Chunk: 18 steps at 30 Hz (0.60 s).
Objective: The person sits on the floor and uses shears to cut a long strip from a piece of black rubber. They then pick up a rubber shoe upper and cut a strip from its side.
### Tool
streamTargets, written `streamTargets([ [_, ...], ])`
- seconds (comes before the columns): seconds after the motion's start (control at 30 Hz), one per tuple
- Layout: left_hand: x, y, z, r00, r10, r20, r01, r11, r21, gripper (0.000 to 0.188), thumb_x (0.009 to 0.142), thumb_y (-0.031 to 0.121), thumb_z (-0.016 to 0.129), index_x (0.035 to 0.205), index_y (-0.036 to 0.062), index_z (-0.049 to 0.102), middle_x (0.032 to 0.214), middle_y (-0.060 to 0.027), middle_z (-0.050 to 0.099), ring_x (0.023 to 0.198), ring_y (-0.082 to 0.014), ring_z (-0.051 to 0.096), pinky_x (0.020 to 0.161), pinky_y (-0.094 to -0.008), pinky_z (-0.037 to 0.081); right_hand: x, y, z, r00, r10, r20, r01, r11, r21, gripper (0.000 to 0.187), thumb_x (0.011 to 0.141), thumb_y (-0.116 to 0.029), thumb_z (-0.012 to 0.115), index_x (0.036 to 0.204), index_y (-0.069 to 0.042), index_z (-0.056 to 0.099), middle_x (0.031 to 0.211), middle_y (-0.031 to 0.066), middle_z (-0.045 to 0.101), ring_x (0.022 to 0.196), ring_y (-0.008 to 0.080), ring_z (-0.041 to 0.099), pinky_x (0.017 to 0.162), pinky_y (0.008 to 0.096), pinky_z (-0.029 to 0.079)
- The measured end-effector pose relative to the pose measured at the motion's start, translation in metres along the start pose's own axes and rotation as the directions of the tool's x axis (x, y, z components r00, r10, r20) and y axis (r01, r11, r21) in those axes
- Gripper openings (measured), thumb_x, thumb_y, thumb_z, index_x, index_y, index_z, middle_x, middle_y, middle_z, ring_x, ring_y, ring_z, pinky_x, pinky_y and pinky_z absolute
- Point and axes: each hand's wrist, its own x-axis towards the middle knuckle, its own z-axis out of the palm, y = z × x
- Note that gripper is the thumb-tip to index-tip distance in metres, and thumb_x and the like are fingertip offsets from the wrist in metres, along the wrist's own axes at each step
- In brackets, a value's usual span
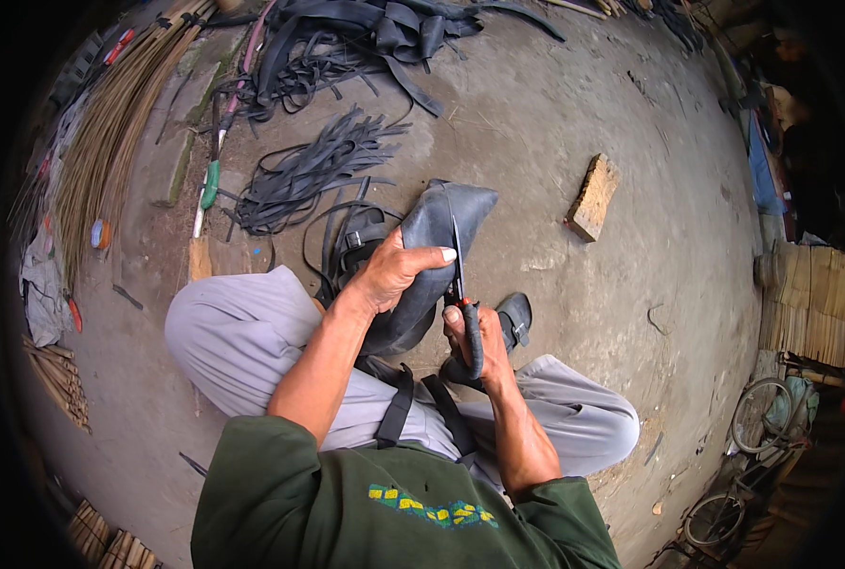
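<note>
Soft light on grey, scuffed floor [688, 294]; slatted tan panel [811, 305] at right, darkness above.

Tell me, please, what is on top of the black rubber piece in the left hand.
The left hand rests its thumb on the rubber piece, and a scissors blade lies over it. The rubber directly beneath both is covered.

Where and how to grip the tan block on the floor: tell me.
Grip the tan block around mid-length, across its two long sides, probably from above: it is elongated, lies slightly angled, and sits apart from other things, leaving both sides reachable. The right hand would first have to let go of the scissors.
</note>
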Motion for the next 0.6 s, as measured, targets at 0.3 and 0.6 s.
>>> streamTargets([
  [0.3,-0.002,-0.011,0.005,1.000,-0.016,0.015,0.016,1.000,0.019,0.038,0.090,0.011,0.074,0.125,0.0029,0.065,0.105,-0.0048,0.071,0.090,-0.0119,0.069,0.085,-0.0322,0.058,0.007,0.004,0.000,0.998,-0.035,-0.042,0.037,0.999,0.039,0.055,0.102,-0.054,0.063,0.072,-0.008,0.055,0.061,-0.0028,0.049,0.055,0.0085,0.046,0.050,0.0282,0.036],
  [0.6,0.005,-0.009,-0.002,0.999,-0.031,-0.023,0.028,0.995,-0.094,0.039,0.088,0.005,0.075,0.126,0.0019,0.064,0.110,-0.0044,0.072,0.097,-0.0133,0.070,0.090,-0.0322,0.059,0.006,-0.001,0.002,0.995,-0.104,-0.001,0.104,0.995,-0.007,0.060,0.103,-0.057,0.057,0.079,-0.002,0.061,0.064,0.0018,0.054,0.059,0.0132,0.053,0.055,0.0309,0.043],
])
